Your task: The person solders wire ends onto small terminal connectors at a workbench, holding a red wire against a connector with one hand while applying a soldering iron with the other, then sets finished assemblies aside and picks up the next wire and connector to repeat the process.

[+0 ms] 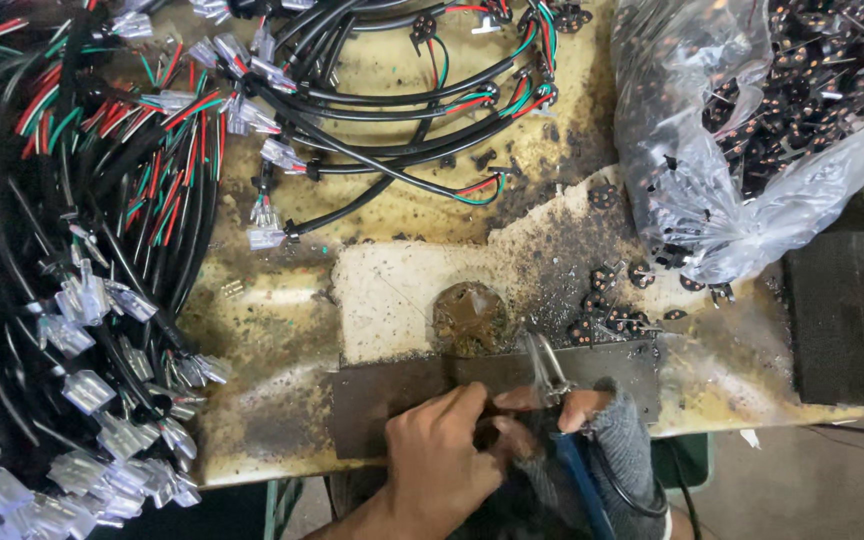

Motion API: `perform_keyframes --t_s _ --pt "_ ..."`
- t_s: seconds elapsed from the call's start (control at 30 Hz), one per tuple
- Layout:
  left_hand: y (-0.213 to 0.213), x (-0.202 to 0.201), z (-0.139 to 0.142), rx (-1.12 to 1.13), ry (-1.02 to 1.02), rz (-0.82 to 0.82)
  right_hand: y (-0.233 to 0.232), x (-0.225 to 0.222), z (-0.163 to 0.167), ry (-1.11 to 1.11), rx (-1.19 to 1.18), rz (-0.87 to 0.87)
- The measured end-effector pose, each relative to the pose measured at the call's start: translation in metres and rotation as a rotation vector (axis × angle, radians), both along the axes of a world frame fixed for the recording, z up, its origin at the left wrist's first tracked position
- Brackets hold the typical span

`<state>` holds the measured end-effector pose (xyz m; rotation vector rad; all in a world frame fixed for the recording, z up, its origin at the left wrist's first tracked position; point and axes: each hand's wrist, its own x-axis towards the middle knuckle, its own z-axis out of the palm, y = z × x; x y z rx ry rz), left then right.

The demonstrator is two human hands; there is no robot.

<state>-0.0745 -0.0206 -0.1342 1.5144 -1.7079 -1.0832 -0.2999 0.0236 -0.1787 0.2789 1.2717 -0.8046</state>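
At the near edge of the stained desk (pixel 282 300), the 2 hands met over a dark metal plate (pixel 392 385). The left hand (pixel 442 465) was bare, its fingers curled shut with the thumb and forefinger pinched on a small dark part (pixel 500 405), too hidden to identify. The right hand (pixel 602 445), in a grey fingerless glove, was closed around a blue-handled tool (pixel 577 480), whose shiny metal tip (pixel 544 360) rose just above the fingers and sat right beside the pinched part. Just beyond the tip lay a round scorched patch (pixel 469 318) on the pale board (pixel 392 290). To the right of it, several small black round connector pieces (pixel 607 318) lay loose, near a clear plastic bag (pixel 752 140) full of the same. Bundles of black cables (pixel 82 250) with red, green and white wires and clear plugs covered the left side, well apart from both hands.
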Motion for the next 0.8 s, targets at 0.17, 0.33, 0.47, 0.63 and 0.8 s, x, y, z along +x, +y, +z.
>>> perform_keyframes --t_s 0.17,0.33,0.47,0.63,0.8 --pt "-0.001 0.001 0.003 -0.022 0.077 0.007 -0.011 -0.013 -0.027 -0.420 -0.202 0.263" --pt "-0.007 0.005 0.010 0.038 0.127 0.068 -0.007 -0.025 -0.036 -0.440 -0.355 0.421" --pt "-0.006 0.010 0.014 -0.073 0.299 0.067 0.018 -0.017 -0.036 -0.129 -0.288 -0.112" --pt "-0.002 0.000 0.010 -0.288 0.153 0.151 0.030 0.001 -0.040 0.521 -0.829 0.331" --pt "0.002 0.000 0.004 -0.137 0.347 0.186 0.018 0.013 -0.032 0.433 -0.954 0.056"
